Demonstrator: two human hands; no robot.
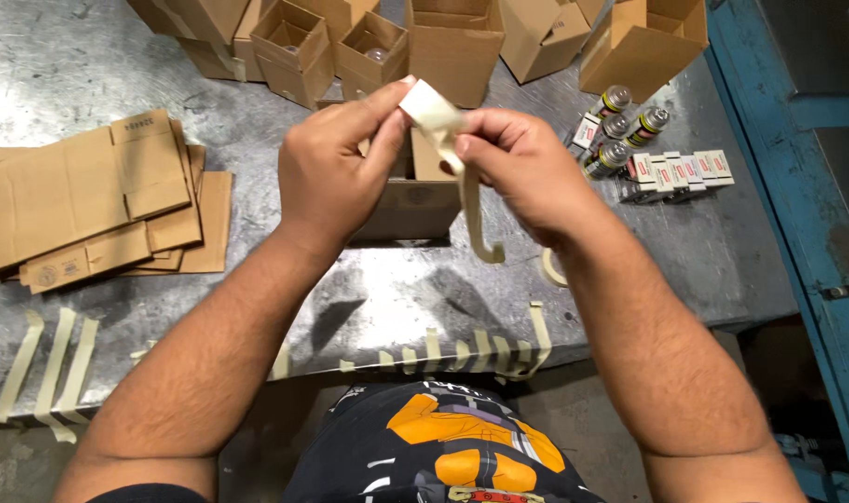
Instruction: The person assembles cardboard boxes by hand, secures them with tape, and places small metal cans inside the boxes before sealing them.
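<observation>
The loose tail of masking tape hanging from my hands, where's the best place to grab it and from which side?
Probably pinch the strip of tape just above its curled tip, coming from the right, where nothing is in the way. The right hand and left hand already hold its top end, and the tail hangs free in front of the open box, so its flat faces are easiest to pinch.

Open brown cardboard boxes [369, 42] line the worktop's [61, 56] far edge; flattened cartons [89, 200] lie left, small white-and-red packets [681, 172] right.

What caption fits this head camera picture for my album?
Both hands, left hand and right hand, hold a masking tape strip above a small cardboard box.
</observation>
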